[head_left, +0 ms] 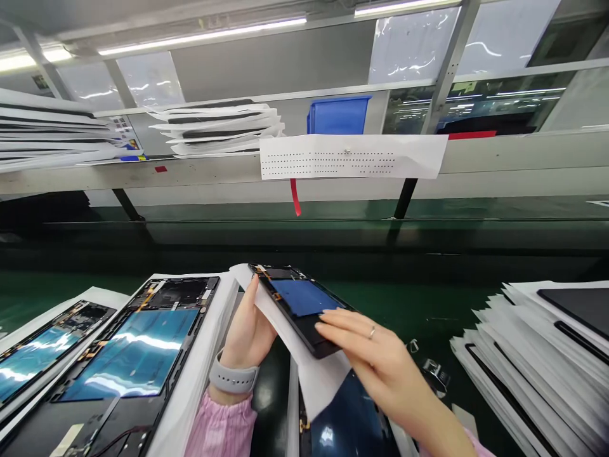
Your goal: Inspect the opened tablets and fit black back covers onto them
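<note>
An opened tablet (290, 304) with a blue film over its inside is raised and tilted in front of me, with a white sheet (326, 381) beneath it. My left hand (247, 333) is closed on its left edge, the thumb at the rim and the other fingers hidden under the sheet. Across the lower right edge lie the fingers of my right hand (368, 349), touching the film's lower end; its thumb is hidden. Below hangs another tablet back, dark and glossy (345, 412), partly covered by the sheet.
Two more opened tablets with blue film, a near one (136, 355) and a farther one (45, 346), lean at left on white sheets. At right stands a stack of sheets and dark panels (537, 362). Small metal parts (435, 374) lie beside it. A shelf (209, 172) spans above.
</note>
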